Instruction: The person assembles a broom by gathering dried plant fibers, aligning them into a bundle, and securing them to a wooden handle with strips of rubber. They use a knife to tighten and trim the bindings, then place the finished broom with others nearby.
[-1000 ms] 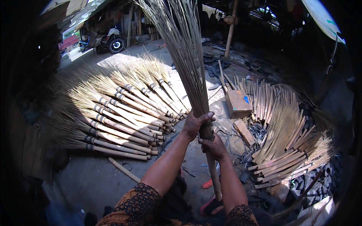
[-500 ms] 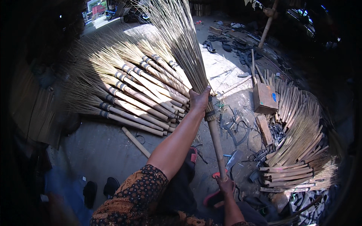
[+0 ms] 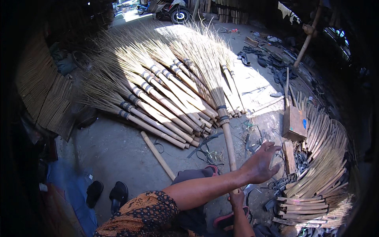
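Observation:
A stick broom (image 3: 229, 144) with a pale bamboo handle slants up and away from me, bound by dark bands where its long bristles begin. Around the lower end of its handle my right hand (image 3: 237, 199) is closed. My left hand (image 3: 260, 162) reaches across in front of the handle to its right side, fingers apart and holding nothing. The broom's bristles overlap a large pile of similar brooms (image 3: 158, 93) spread like a fan on the ground. Below my left hand a metal blade (image 3: 249, 189) is partly visible by my foot.
On the right stand a wooden box (image 3: 294, 123) and stacked bamboo handles (image 3: 303, 208) beside loose bristle bundles (image 3: 316, 173). A bamboo pole (image 3: 158, 155) lies in front of the pile. Black sandals (image 3: 118, 191) sit at lower left; dark strips (image 3: 205, 152) litter the ground.
My left hand has let go of the broom's bound neck and swung down and right, opening. The broom's head has dropped toward the pile, while my right hand still grips the handle end.

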Motion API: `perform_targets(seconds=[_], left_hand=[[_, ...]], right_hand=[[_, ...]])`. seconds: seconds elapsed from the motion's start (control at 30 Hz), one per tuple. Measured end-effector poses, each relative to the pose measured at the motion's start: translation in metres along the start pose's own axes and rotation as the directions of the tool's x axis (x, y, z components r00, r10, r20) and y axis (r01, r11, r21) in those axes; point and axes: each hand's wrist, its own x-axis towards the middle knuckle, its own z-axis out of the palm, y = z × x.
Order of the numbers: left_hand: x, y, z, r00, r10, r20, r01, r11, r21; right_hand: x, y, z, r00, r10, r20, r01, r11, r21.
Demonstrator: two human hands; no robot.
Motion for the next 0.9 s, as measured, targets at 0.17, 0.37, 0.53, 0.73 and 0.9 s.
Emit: perform_targets(seconds=[0.17, 0.37, 0.53, 0.73, 0.9], left_hand=[[-0.025, 0.012, 0.017, 0.974, 0.061, 0.22, -0.056, 0.998, -0.027], [-0.036, 0.012, 0.031, 0.96, 0.079, 0.268, -0.083, 0.997, 0.004], [-0.033, 0.009, 0.034, 0.976, 0.124, 0.179, -0.114, 0.992, -0.061], [-0.022, 0.007, 0.029, 0.987, 0.128, 0.096, -0.121, 0.99, -0.072], [-0.025, 0.007, 0.036, 0.986, 0.118, 0.114, -0.107, 0.99, -0.097]], right_hand=[[0.004, 0.044, 0.034, 0.961, 0.269, 0.061, -0.247, 0.938, -0.244], [0.049, 0.016, 0.031, 0.979, 0.189, 0.071, -0.173, 0.967, -0.189], [0.185, -0.132, 0.041, 0.967, -0.226, -0.116, 0.22, 0.973, -0.063], [0.266, -0.25, 0.038, 0.819, -0.398, -0.414, 0.444, 0.896, 0.016], [0.21, -0.172, 0.027, 0.935, -0.35, -0.056, 0.344, 0.934, -0.099]])
